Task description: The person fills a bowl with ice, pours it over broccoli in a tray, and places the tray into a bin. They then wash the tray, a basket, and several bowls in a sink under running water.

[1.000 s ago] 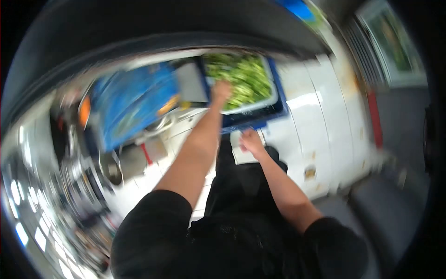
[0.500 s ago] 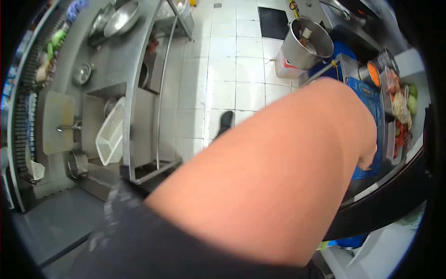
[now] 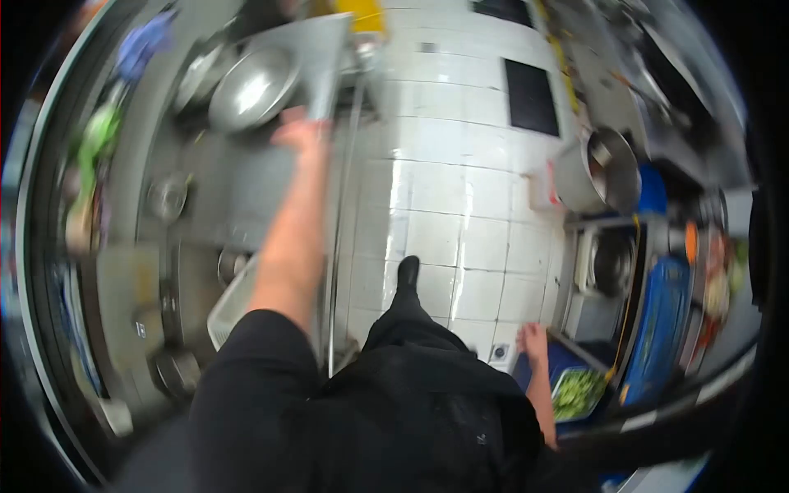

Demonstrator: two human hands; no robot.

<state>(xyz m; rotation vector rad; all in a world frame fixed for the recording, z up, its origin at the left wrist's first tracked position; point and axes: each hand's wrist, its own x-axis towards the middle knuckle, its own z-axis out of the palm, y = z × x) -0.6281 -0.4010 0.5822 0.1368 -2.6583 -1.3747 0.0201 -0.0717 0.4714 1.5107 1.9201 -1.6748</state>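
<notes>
My left hand (image 3: 302,134) reaches out over the steel counter (image 3: 255,177), close to the rim of a large metal bowl (image 3: 256,86). Motion smears it a little, but its fingers look spread, with nothing seen in them. My right hand (image 3: 532,339) hangs low at my side, fingers loosely bent and no object showing in it. Beside that forearm stands a container of chopped green vegetables (image 3: 578,393). A white plastic basket (image 3: 233,304) lies in the sink, partly hidden behind my left arm.
Tiled floor (image 3: 436,205) runs between the sink counter and the right-hand work line. There, a tall steel pot (image 3: 598,172) stands beyond a blue board (image 3: 657,320), with ingredient tubs (image 3: 719,283) along its far side. A dark mat (image 3: 530,97) lies on the floor ahead.
A bare arm that crossed the view, its hand over the blue board, is gone from there. My left arm now stretches over the sink counter, and the view has shifted.
</notes>
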